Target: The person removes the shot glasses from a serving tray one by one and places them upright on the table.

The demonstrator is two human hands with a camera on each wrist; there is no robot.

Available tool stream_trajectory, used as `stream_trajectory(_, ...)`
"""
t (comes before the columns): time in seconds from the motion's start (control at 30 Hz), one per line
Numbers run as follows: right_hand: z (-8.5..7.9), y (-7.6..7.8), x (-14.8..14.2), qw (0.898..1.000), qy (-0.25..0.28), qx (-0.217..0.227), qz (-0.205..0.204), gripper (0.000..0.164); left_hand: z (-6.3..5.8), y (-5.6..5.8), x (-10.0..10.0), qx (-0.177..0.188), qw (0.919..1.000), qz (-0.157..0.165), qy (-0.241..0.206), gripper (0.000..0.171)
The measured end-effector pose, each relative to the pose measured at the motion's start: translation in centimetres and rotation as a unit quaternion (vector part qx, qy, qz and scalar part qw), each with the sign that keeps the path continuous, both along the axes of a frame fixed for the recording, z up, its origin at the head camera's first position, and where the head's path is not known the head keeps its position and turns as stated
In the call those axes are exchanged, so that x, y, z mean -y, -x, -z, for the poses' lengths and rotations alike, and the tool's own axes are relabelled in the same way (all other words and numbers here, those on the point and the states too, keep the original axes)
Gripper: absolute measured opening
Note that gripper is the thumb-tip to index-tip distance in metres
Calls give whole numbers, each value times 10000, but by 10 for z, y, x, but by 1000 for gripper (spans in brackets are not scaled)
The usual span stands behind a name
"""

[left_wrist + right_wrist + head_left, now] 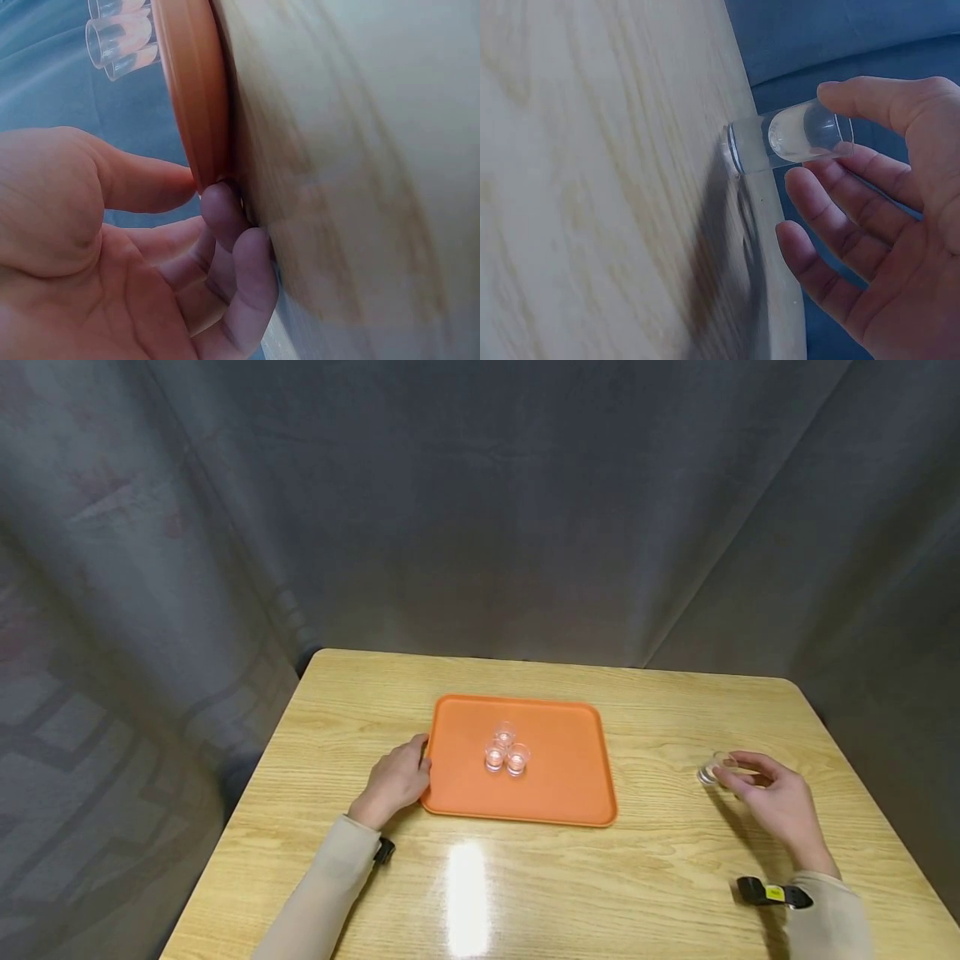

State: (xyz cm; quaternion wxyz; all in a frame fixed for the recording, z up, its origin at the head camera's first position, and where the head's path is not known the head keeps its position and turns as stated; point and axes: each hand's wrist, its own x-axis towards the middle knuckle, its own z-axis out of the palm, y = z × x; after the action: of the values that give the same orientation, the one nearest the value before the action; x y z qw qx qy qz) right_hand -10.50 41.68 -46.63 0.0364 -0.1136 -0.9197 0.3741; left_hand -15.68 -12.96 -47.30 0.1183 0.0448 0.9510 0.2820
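Observation:
An orange tray (555,760) lies on the table, and three small clear shot glasses (516,760) stand close together on it, left of its middle. My left hand (397,778) holds the tray's left edge. In the left wrist view, the thumb (150,182) is at the rim and curled fingertips are against the underside. Off to the right of the tray, my right hand (780,797) pinches another clear shot glass (780,139) near its rim, between thumb and fingers. The glass is upright with its base right at the tabletop; the other fingers curve loosely beside it.
The pale wooden table (675,860) has its far edge against a dark grey curtain (480,527), which also hangs along both sides. A bright light reflection (467,897) shows on the wood in front of the tray. Black bands (776,893) are around both wrists.

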Motion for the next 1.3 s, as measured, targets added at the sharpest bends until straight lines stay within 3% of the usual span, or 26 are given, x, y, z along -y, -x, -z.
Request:
stream_trajectory(0.33,4,0,-3,9999,-69,97,94,69,1,0,-1,-88,10000,-17,6,50)
stream_trajectory(1.3,4,-2,-3,9998,-36,-207,-61,64,2,1,0,13,10000,-21,81,51)
